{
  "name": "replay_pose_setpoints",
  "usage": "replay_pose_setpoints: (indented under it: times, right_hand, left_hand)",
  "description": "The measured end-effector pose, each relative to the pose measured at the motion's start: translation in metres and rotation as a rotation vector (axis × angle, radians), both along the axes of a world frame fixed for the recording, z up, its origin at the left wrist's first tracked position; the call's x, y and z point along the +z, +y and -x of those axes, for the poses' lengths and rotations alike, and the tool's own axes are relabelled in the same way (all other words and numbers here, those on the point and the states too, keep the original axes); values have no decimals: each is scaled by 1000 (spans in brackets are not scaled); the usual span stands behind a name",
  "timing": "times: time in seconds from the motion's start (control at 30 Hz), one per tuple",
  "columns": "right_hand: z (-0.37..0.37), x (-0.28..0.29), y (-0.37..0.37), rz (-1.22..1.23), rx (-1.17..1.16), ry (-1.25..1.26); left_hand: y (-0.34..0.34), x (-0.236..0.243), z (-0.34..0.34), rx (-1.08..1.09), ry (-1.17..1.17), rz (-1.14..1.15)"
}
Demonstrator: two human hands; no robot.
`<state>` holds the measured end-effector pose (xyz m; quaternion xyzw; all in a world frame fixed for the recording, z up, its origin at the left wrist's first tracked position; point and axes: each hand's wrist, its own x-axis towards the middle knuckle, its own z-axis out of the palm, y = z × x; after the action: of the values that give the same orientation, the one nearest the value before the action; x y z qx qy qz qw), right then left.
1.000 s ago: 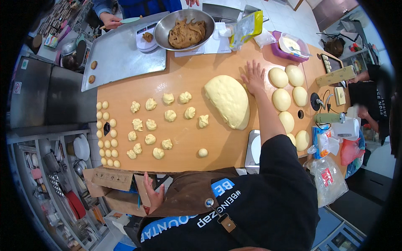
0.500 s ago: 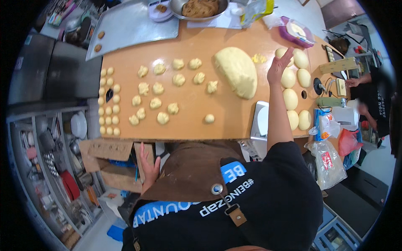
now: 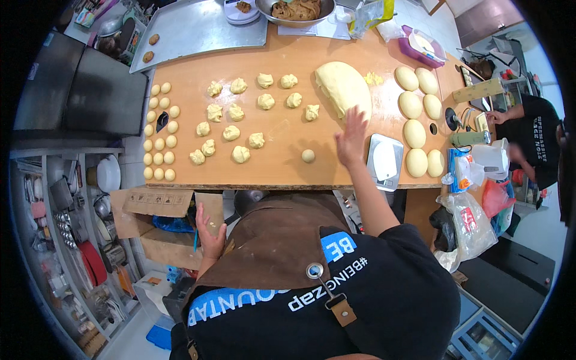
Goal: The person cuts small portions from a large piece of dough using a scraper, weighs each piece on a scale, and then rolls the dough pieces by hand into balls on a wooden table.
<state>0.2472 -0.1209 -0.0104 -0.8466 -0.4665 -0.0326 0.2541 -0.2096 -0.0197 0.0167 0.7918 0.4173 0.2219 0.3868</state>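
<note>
My right hand [image 3: 353, 139], fingers spread and holding nothing, hovers at the near edge of the large dough mass [image 3: 345, 87]. To its lower left lies a single smooth dough ball [image 3: 308, 156]. A digital scale [image 3: 385, 161] is right of my forearm. My left hand [image 3: 210, 234], fingers apart with nothing in them, hangs below the table edge beside a cardboard box [image 3: 159, 203]. Several rough dough pieces [image 3: 240, 154] are scattered mid-table. Small smooth balls [image 3: 158, 158] stand in rows at the left end, and large dough rounds [image 3: 414, 133] at the right.
A metal tray [image 3: 204, 30] and a steel bowl of brown filling [image 3: 297, 12] are at the far side. A purple tub [image 3: 423, 48] sits far right. Plastic bags [image 3: 471, 228] hang right of the table. A co-worker [image 3: 531, 138] stands at the right.
My right hand has moved left and nearer, from above the large rounds to the big dough mass. The view has shifted slightly. My left hand stays low by the box.
</note>
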Motion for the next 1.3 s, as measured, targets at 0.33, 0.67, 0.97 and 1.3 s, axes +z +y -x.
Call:
replay_pose_setpoints:
  times: [0.33, 0.67, 0.97, 1.3]
  right_hand:
    - [23, 16, 42, -266, 190, 350]
    - [31, -48, 26, -148, 578, 695]
    - [54, -38, 12, 99, 658, 264]
    - [79, -55, 9, -273, 635, 389]
  left_hand:
    - [-4, 4, -12, 43, -56, 75]
    - [-15, 1, 10, 85, -30, 18]
    - [-17, 6, 11, 94, -46, 29]
    - [-11, 10, 13, 9, -17, 18]
